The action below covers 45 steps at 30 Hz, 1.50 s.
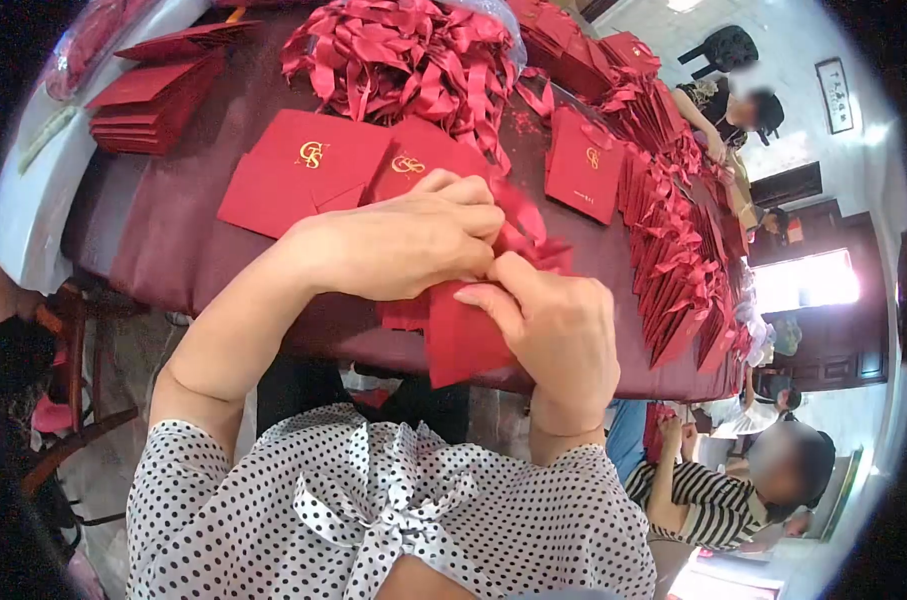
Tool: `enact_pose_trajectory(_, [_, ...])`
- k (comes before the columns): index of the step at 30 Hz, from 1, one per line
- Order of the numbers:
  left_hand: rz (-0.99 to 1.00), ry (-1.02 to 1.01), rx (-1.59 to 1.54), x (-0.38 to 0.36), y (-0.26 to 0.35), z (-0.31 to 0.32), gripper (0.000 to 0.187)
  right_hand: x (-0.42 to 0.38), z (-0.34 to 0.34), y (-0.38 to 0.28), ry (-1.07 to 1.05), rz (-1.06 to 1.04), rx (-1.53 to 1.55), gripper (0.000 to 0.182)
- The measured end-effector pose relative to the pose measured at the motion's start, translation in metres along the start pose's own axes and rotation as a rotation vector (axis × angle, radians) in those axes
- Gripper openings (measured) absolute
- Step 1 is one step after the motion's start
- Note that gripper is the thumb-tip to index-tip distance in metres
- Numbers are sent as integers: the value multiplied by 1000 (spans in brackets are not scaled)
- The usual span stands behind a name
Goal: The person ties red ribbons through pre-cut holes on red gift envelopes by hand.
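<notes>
Near the table's front edge, my left hand (403,240) and my right hand (563,325) meet, fingers closed, at the top of a red card (463,340) with a red ribbon (521,215). The ribbon is partly blurred, and my fingers hide where it meets the card. My right thumb and fingers pinch the card's upper edge. Left of my hands lie red cards (298,165) with gold lettering, one overlapping another (428,150). A heap of loose red ribbons (403,60) lies beyond them.
Rows of red cards with ribbons (673,250) run along the table's right side, beside a lettered card (583,165). A red card stack (158,100) stands at the left on the dark red tablecloth (163,235). Co-workers sit at the right, one in a striped shirt (718,505).
</notes>
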<state>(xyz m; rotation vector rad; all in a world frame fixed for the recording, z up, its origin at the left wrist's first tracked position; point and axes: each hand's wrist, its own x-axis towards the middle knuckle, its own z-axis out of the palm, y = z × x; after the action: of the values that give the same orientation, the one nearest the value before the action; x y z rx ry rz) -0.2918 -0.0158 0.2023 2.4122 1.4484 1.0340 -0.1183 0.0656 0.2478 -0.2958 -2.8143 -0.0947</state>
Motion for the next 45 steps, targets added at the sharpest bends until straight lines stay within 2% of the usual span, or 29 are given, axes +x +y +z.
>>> enact_pose_trajectory(2, [31,69,24,-1,1,1,11,-2,-5,-1,-36,10,-43,27])
enact_pose_trajectory(4, [44,17,-36,-1,5,-8,12,-6,-5,1,80,-52,117,27])
enact_pose_trajectory(7, [129,-11,-270,-3,-4,-16,14,-5,-7,-2,60,-24,324,28])
enact_pose_trajectory(8, [97,-34,-284,-4,-5,-22,16,-2,-7,-3,70,-18,411,28])
enact_pose_trajectory(10, [80,-52,-335,-4,-10,-16,16,1,-8,-4,70,-36,394,29])
enact_pose_trajectory(11, [65,-69,-389,-3,-12,-12,16,1,-8,-3,5,-4,311,29])
enact_pose_trajectory(12, [29,-121,-323,-3,-11,-11,15,2,-8,-2,-63,28,227,30])
enact_pose_trajectory(14, [4,-150,-163,-2,-5,-8,16,3,-9,-3,-46,40,150,30])
enact_pose_trajectory(16, [3,-139,-126,-3,2,-2,18,4,-16,-3,2,-67,-6,30])
enact_pose_trajectory(18, [-4,-70,-162,-1,6,3,18,4,-25,-6,-78,-38,11,29])
enact_pose_trajectory(22, [34,-20,-160,-1,6,3,19,4,-26,-13,14,12,90,33])
enact_pose_trajectory(27, [138,15,-228,-5,-2,-14,19,-8,-27,-13,-9,-75,40,25])
enact_pose_trajectory(29, [95,21,-267,-6,-1,-14,19,-11,-28,-16,18,-18,58,22])
enact_pose_trajectory(32, [86,-67,-350,-4,-3,-11,20,-16,-31,-15,-24,-106,148,18])
enact_pose_trajectory(36, [138,31,-364,-7,-4,-17,22,-29,-38,-9,-117,-123,222,18])
enact_pose_trajectory(38, [69,-12,-665,-7,-1,-16,23,-34,-46,-13,-212,19,250,20])
enact_pose_trajectory(42, [90,-34,-840,-2,4,-6,23,-36,-52,-14,-278,29,246,24])
enact_pose_trajectory(44, [-199,-328,-1073,-3,12,-11,21,-36,-54,-14,-371,-17,313,29])
enact_pose_trajectory(45, [-186,-310,-962,-2,12,-12,20,-36,-55,-14,-344,-54,295,26])
